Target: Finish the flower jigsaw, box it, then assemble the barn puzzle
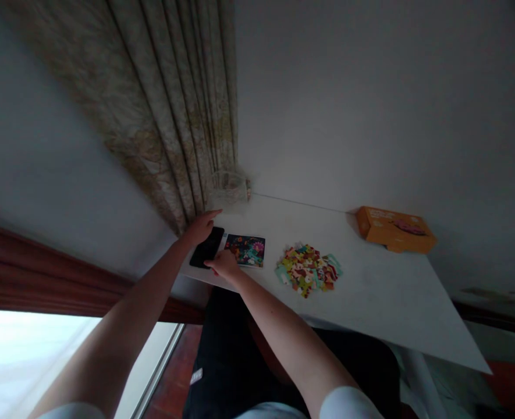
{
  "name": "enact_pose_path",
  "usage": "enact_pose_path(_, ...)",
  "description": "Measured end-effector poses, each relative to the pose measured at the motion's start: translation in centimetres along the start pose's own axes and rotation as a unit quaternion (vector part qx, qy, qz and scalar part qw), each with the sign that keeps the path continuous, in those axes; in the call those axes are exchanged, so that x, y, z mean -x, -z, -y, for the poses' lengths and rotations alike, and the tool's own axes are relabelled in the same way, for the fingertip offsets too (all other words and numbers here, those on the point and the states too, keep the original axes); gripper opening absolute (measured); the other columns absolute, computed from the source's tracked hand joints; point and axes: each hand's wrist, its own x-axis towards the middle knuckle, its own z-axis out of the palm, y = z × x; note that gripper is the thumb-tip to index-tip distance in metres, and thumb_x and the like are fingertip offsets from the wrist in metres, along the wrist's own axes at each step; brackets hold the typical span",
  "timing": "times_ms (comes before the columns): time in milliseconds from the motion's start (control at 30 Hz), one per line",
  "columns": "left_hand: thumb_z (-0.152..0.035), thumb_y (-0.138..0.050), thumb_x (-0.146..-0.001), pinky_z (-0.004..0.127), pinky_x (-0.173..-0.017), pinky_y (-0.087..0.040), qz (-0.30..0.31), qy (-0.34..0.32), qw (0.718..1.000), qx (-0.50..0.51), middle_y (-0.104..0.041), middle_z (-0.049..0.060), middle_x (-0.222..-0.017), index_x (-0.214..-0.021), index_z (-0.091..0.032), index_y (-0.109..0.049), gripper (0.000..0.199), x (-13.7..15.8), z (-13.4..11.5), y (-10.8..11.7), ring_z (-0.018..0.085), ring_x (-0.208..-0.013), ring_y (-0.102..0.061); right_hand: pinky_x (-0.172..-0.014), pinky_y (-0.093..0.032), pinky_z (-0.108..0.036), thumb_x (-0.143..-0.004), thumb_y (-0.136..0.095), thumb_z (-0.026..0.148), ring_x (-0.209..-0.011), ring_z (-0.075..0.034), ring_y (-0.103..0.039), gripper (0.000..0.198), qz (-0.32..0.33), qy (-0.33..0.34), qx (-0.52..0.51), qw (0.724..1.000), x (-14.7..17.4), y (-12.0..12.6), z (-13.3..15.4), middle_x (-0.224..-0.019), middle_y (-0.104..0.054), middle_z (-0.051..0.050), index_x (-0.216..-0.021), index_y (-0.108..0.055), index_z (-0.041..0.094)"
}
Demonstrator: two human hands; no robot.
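Phone [206, 249], black, lies flat at the left end of your white table [383, 294], beside a colourful picture sheet [252, 251]. Your left hand [201, 227] is at its far left side, index finger extended, nothing seen in its grasp. Your right hand [224, 265] is partly curled at its near right corner; whether it grips, you cannot tell. Puzzle pieces [308, 269] lie heaped to the right.

Phone [205, 247] at left on table [383, 285], card [249, 250] beside it, puzzle pieces [308, 270] right of card, box [394, 230] farther right, behind.
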Motion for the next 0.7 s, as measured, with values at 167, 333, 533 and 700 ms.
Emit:
enact_pose_path(167, 0.0, -0.05, -0.079, 0.038, -0.111, -0.05, 0.021, -0.021, 0.998, -0.046, -0.077, 0.005, -0.115, -0.104, -0.024, -0.078, 0.045, 0.0, 0.1, 0.0, 0.02, -0.113, -0.072, -0.069, -0.049, -0.029, -0.084, -0.078, 0.05, -0.082, -0.025, -0.074, 0.039, -0.039, -0.02, 0.13, 0.991, -1.5, -0.8, 1.4, -0.068, -0.072, -0.007, -0.06, -0.067, 0.021)
enact_pose_path(333, 0.005, -0.043, -0.084, 0.032, -0.114, -0.045, 0.134, -0.146, 0.953, -0.231, -0.07, 0.006, -0.134, -0.125, -0.02, -0.072, 0.056, -1.4, -1.9, -1.1, 0.017, -0.126, -0.064, -0.077, -0.055, -0.03, -0.076, -0.085, 0.053, -0.102, -0.03, -0.075, 0.048, -0.09, -0.075, 0.151, 0.982, -1.2, -1.4, 1.9, -0.107, -0.079, -0.015, -0.106, -0.076, 0.016)
enact_pose_path(533, -0.011, -0.045, -0.096, 0.045, -0.1, -0.052, 0.049, -0.053, 0.933, -0.352, -0.071, 0.014, -0.121, -0.118, -0.018, -0.073, 0.036, -5.8, -4.4, -2.2, 0.029, -0.114, -0.066, -0.079, -0.057, -0.032, -0.075, -0.086, 0.052, -0.108, -0.032, -0.074, 0.052, -0.096, -0.085, 0.137, 0.982, -1.1, -1.6, 2.1, -0.116, -0.077, -0.018, -0.11, -0.075, 0.015)
enact_pose_path(700, -0.005, -0.048, -0.094, 0.04, -0.107, -0.047, 0.068, -0.06, 0.944, -0.316, -0.067, 0.014, -0.131, -0.129, -0.012, -0.068, 0.041, -10.7, -3.6, -2.5, 0.025, -0.124, -0.061, -0.077, -0.056, -0.031, -0.074, -0.088, 0.052, -0.107, -0.032, -0.074, 0.056, -0.105, -0.076, 0.138, 0.982, -1.3, -1.8, 1.7, -0.119, -0.077, -0.016, -0.115, -0.075, 0.016)
